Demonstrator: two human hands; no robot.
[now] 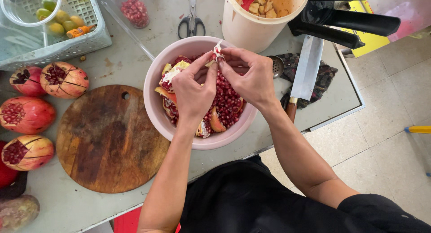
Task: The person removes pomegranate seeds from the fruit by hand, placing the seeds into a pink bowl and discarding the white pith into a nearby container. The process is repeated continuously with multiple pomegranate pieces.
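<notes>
Both my hands hover over a pink bowl point(155, 112) filled with red pomegranate seeds point(229, 100) and broken pomegranate pieces point(173, 71). My left hand point(194, 90) and my right hand point(251, 76) pinch together a small piece of white pomegranate pith point(218, 50) with a few seeds on it, above the bowl's far rim. Fingertips of both hands meet on that piece.
A round wooden cutting board point(107, 139) lies left of the bowl. Several cut-open pomegranates point(63, 79) sit at the far left. A cleaver point(305, 71) rests on a cloth at the right. A white bucket of peel scraps point(258, 17), scissors point(191, 22) and a plastic basket point(58, 44) stand behind.
</notes>
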